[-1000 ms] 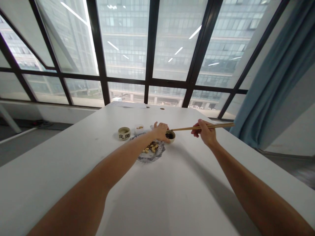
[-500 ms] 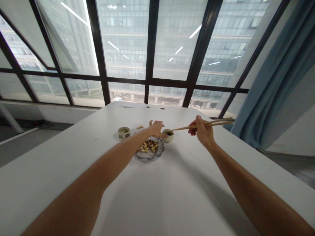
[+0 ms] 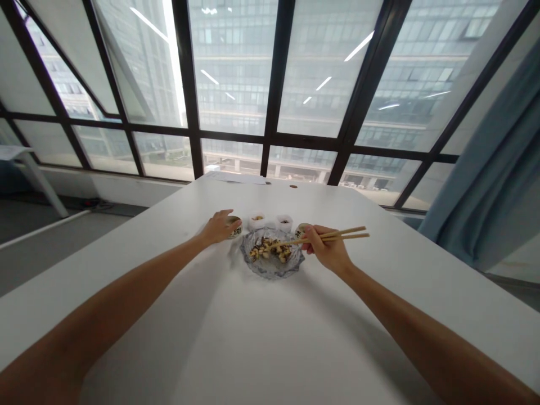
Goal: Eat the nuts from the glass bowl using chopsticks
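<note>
Clear faceted-glass bowl [image 3: 272, 273] of pale and dark pieces [image 3: 270, 250], towards far edge of white tabletop [image 3: 261, 349]; our right hand [image 3: 329, 250] pinches two tan wooden chopsticks [image 3: 354, 236], tips now over it; our left hand [image 3: 217, 228], shifted to cream black-lettered cup [image 3: 237, 231], grip unclear, likely refocuses work there

Pieces [image 3: 266, 249] in bowl [image 3: 272, 274], tubs [image 3: 256, 224] behind

Two each: chopsticks [image 3: 351, 230], cups [image 3: 238, 231], tubs [image 3: 256, 224]; one bowl [image 3: 272, 272]
</note>
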`<state>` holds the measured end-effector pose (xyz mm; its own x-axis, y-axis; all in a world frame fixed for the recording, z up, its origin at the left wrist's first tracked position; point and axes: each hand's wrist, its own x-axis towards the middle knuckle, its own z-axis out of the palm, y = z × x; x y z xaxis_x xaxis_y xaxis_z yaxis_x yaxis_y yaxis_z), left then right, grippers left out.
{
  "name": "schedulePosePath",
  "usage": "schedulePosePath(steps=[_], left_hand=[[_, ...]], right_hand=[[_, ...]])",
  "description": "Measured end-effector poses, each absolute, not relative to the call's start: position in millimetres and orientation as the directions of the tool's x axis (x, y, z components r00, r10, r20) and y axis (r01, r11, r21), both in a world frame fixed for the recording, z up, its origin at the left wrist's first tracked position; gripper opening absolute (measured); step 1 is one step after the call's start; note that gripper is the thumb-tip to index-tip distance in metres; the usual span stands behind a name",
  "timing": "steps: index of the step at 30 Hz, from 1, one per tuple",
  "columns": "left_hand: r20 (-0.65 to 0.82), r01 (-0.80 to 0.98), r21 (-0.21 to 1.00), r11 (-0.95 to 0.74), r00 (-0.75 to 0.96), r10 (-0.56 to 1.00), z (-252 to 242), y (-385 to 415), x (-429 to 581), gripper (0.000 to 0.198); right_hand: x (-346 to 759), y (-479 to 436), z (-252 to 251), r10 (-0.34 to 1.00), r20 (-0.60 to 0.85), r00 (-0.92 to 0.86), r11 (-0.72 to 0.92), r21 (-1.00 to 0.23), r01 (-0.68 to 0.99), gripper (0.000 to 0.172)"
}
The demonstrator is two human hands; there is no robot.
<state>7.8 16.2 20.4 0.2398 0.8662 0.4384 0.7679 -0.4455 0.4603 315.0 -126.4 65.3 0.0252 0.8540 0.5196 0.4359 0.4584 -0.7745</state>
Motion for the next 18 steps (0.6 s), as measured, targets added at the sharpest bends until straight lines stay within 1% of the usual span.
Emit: schedulePosePath(steps=[2, 5, 9, 13, 18], left_hand=[[0.450, 0.701, 0.551, -0.453, 0.207, 0.869, 9.9, 13.1, 7.5, 0.054], [0.459, 0.629, 0.631, -0.454, 0.170, 0.872, 1.4, 8.0, 10.3, 0.055], [0.446, 0.638, 0.632, -0.441, 0.167, 0.879, 0.7, 3.7, 12.9, 0.059], [0.441, 0.640, 0.628, -0.443, 0.176, 0.880, 2.9, 1.8, 14.3, 0.059], [0.448, 0.630, 0.634, -0.449, 0.174, 0.877, 3.7, 0.3, 15.1, 0.058]], right_hand=[[310.7, -122.4, 66.8, 0.846, 0.532, 0.036, 0.468, -0.774, 0.427, 0.054], [299.4, -116.8, 69.1, 0.871, 0.488, -0.061, 0.458, -0.759, 0.463, 0.054], [288.8, -110.8, 69.1, 0.885, 0.451, -0.117, 0.444, -0.740, 0.505, 0.057], [289.0, -109.5, 70.2, 0.882, 0.441, -0.164, 0.458, -0.722, 0.519, 0.057], [290.5, -112.6, 73.0, 0.882, 0.447, -0.151, 0.456, -0.727, 0.514, 0.055]])
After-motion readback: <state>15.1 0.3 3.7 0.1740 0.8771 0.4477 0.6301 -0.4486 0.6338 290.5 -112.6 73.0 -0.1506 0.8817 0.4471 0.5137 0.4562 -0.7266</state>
